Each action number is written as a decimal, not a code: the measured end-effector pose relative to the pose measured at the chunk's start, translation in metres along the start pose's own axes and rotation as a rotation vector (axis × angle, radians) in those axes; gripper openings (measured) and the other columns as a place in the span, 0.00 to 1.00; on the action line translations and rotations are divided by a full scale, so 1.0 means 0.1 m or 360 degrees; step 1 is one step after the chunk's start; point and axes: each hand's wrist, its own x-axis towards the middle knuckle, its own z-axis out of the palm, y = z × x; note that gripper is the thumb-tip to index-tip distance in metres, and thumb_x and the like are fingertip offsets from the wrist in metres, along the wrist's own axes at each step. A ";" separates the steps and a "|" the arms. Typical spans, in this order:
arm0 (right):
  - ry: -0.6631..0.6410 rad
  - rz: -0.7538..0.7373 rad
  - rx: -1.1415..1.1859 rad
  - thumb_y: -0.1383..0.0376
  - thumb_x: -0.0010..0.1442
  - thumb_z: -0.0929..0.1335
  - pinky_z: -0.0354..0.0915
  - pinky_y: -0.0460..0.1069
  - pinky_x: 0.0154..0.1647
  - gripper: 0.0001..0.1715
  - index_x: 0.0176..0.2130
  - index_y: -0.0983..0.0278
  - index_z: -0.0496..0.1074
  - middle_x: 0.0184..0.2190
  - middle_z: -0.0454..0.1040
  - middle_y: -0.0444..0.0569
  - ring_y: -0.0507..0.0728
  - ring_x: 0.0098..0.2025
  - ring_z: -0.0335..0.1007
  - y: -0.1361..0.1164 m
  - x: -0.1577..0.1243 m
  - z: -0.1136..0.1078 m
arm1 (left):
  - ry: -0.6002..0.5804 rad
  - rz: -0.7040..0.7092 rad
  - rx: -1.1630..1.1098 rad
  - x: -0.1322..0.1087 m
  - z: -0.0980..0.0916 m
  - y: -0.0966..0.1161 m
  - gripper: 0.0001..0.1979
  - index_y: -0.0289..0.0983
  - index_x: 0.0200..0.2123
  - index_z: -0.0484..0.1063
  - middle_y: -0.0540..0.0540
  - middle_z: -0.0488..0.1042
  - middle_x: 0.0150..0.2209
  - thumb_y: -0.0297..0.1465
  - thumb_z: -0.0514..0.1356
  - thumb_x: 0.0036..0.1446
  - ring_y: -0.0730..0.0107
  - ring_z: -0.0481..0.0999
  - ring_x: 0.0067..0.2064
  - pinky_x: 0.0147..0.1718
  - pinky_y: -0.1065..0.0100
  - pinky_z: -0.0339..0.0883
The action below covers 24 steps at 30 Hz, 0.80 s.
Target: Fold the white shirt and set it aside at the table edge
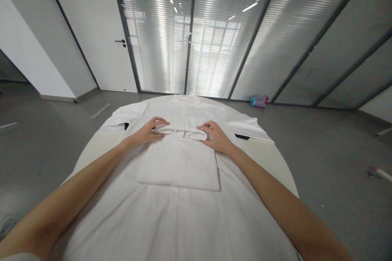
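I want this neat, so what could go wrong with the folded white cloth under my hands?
The left hand and right hand touch only the far edge of the folded white cloth, so its near layers may skew. The spread white button shirt beneath could bunch, or slide off the round white table.

both hands — left hand [150, 130], right hand [214, 135] — gripping the folded white shirt [179, 163] mid-frame, atop a spread-out shirt [147, 220].
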 end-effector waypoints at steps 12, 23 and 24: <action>0.0079 0.0290 0.0200 0.57 0.63 0.69 0.66 0.53 0.51 0.18 0.50 0.59 0.75 0.47 0.68 0.50 0.55 0.41 0.69 -0.05 -0.08 0.03 | 0.0268 -0.0011 0.0318 -0.04 0.25 0.07 0.20 0.42 0.56 0.75 0.43 0.72 0.52 0.41 0.57 0.64 0.64 0.78 0.44 0.47 0.65 0.72; 0.0185 0.0222 -0.0355 0.70 0.65 0.63 0.64 0.51 0.44 0.10 0.41 0.63 0.74 0.40 0.71 0.52 0.58 0.40 0.69 -0.25 -0.12 0.17 | 0.0371 -0.0017 0.0248 -0.02 0.33 0.08 0.15 0.40 0.51 0.74 0.42 0.69 0.53 0.30 0.55 0.62 0.64 0.75 0.49 0.48 0.63 0.72; 0.0184 0.0191 -0.0474 0.70 0.65 0.63 0.63 0.52 0.45 0.10 0.38 0.64 0.74 0.38 0.71 0.53 0.59 0.41 0.68 -0.25 -0.12 0.16 | 0.0388 0.0042 0.0229 -0.02 0.34 0.06 0.14 0.40 0.50 0.74 0.41 0.69 0.52 0.29 0.55 0.63 0.63 0.75 0.50 0.50 0.62 0.71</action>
